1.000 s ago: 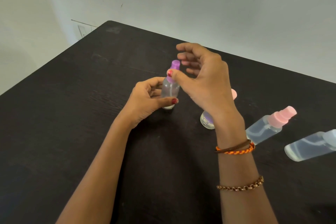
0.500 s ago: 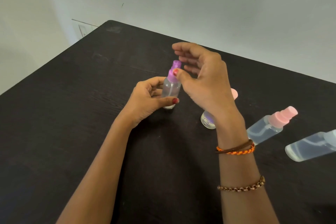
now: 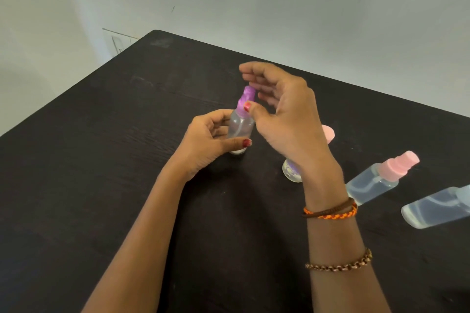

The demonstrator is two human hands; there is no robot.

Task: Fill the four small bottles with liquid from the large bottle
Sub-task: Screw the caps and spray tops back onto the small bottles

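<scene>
Purple plastic is under your right thumb: the right hand [image 3: 284,114] touches the spray cap [image 3: 245,99], the other fingers spread loose behind it. Your left hand [image 3: 206,140] grasps the small bottle [image 3: 240,129], upright at the table's [image 3: 101,160] middle. Keep that grip firm and turn the cap straight — so it seats evenly. Behind your right wrist a bottle [image 3: 291,171] is mostly hidden; at the right edge another bottle [image 3: 437,207] is cut off, beside the pink-capped one [image 3: 373,181].
</scene>
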